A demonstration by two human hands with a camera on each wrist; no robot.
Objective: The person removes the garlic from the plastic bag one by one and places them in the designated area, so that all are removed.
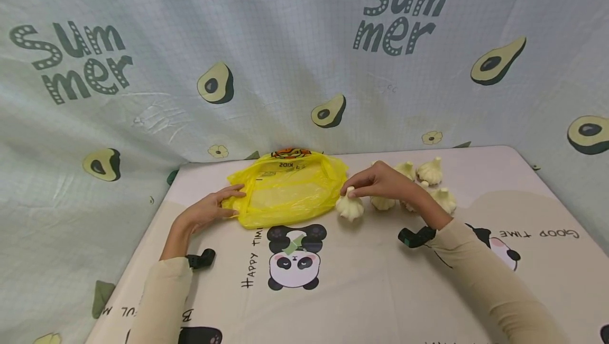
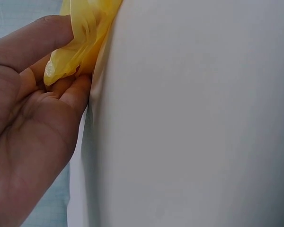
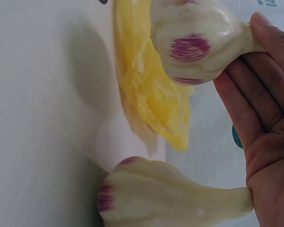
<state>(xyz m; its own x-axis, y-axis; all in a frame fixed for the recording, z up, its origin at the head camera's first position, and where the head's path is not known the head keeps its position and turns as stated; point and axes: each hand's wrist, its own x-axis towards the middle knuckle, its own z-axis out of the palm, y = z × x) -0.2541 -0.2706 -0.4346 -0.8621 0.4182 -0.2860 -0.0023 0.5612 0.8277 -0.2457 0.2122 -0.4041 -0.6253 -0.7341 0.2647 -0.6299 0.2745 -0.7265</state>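
Note:
A yellow plastic bag lies flat on the table near its far edge. My left hand pinches the bag's left edge between thumb and fingers; in the left wrist view the yellow plastic bag is bunched in that hand. My right hand pinches the stem of a white garlic bulb just off the bag's right corner. In the right wrist view this purple-streaked bulb hangs from the fingertips beside the bag.
Several more garlic bulbs lie right of the bag, one at the back and one by my right wrist. Another bulb sits under my right palm. The table cover has panda prints; an avocado-print curtain hangs behind.

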